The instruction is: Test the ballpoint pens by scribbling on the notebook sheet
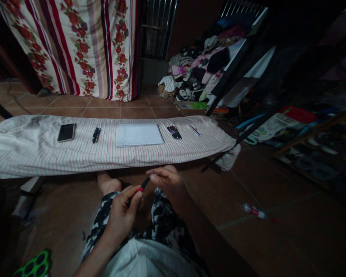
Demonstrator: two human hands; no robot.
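Observation:
Over my lap, both hands hold one dark pen with a red band [142, 187]. My left hand [123, 211] is closed round its lower end. My right hand [165, 178] pinches its upper tip with the fingers pressed together. In front of me lies a low board covered in striped cloth [31, 154]. On it rest a spiral notebook [138, 134], a dark phone [66, 132], two pens [96, 135] left of the notebook, a bunch of pens [174, 132] to its right and a single pen [195, 130] further right.
A floral striped curtain [83, 46] hangs behind the board. A heap of clothes [202, 65] lies against a dark slanted frame at the back right. A small bottle [253, 210] lies on the tiled floor to my right. A green object [34, 265] sits bottom left.

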